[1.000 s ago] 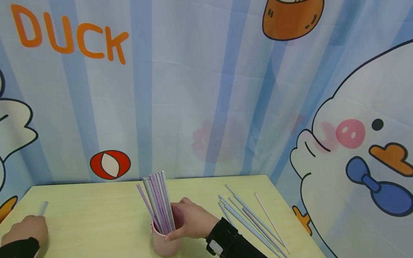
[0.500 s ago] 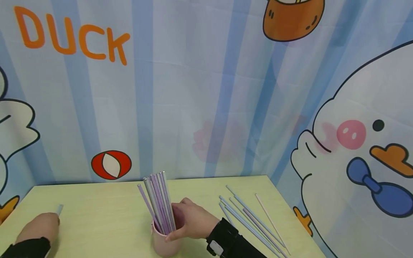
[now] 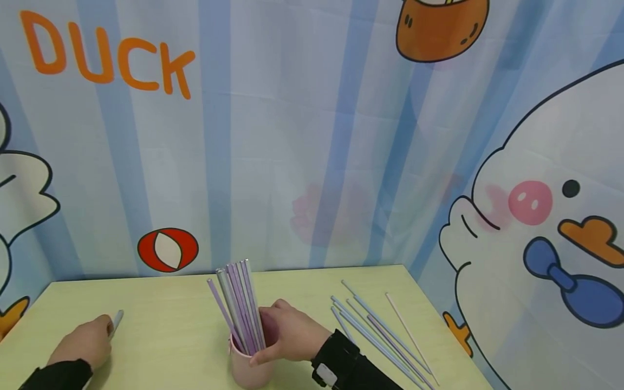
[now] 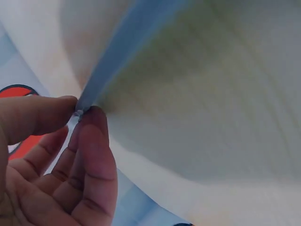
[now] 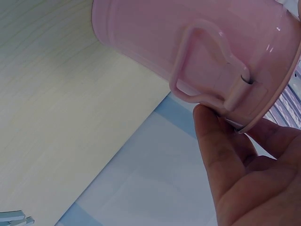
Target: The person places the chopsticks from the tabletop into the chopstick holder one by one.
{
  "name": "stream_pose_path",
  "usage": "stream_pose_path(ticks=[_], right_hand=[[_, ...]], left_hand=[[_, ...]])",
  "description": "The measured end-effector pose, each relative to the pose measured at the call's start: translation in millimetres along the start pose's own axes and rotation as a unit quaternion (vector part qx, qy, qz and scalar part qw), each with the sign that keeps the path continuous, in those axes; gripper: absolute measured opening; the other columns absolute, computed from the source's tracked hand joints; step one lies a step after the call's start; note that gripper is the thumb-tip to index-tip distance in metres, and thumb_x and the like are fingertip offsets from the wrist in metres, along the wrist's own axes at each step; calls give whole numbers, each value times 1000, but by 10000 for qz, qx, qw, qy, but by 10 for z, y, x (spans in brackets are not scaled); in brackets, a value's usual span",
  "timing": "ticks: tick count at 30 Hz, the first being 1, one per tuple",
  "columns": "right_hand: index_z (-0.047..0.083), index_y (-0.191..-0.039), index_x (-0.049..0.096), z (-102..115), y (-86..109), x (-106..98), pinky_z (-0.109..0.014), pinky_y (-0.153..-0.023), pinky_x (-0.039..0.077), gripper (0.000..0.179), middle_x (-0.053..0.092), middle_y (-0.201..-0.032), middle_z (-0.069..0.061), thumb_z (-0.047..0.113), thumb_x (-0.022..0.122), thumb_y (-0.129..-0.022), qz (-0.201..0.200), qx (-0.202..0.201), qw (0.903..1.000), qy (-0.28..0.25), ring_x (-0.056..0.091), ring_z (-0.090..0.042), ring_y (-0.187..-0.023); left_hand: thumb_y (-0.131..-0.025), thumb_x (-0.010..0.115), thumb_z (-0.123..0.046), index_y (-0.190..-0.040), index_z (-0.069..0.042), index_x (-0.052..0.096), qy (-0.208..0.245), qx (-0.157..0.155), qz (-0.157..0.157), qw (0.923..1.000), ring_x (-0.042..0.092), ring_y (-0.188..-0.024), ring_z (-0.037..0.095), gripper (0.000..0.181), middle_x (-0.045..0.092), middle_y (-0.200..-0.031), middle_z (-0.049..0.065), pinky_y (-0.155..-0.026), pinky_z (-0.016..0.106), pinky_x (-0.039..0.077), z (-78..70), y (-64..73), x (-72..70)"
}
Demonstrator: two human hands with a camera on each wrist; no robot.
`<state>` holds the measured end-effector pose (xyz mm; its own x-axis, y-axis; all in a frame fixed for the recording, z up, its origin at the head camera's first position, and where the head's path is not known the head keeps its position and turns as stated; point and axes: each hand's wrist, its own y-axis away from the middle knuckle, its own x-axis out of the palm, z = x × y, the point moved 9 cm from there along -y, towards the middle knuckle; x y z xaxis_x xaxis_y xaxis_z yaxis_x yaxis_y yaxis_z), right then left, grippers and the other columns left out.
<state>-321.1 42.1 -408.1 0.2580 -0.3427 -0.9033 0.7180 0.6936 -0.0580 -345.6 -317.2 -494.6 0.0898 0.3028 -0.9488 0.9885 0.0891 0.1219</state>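
My left hand (image 3: 85,344) is above the left part of the table, its thumb and fingertips pinching one end of a light blue straw (image 4: 120,54). The straw's tip (image 3: 117,319) shows past the fingers in the head view. My right hand (image 3: 294,330) grips the rim of a small pink bucket (image 3: 247,372) at the front middle, thumb on the outside. A looped handle (image 5: 176,70) on the bucket's side shows in the right wrist view. Upright in the bucket stand several lilac and silvery straws (image 3: 239,303), one leaning left; their lower ends are hidden.
Several blue, lilac and whitish straws (image 3: 377,330) lie loosely on the yellow table (image 3: 161,325), right of my right forearm. A patterned curtain (image 3: 273,162) hangs behind the table's far edge and along the right side.
My left hand has moved to the right over the table with the blue straw in its fingers. My right hand and the bucket have stayed in place.
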Motion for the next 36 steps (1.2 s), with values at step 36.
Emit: stream_pose_path(ticks=[36], right_hand=[[24,-136,57,-14,-9,16,-23,-82,50,81,62,-107,15,62,77,-67,-47,-50,10000,-7,46,-6,-93]], left_hand=[[-98,48,-16,-127,14,36,2041,1022,-1819,9564,57,-92,37,43,52,-108,25,-65,44,55,-1294,592,-1171]])
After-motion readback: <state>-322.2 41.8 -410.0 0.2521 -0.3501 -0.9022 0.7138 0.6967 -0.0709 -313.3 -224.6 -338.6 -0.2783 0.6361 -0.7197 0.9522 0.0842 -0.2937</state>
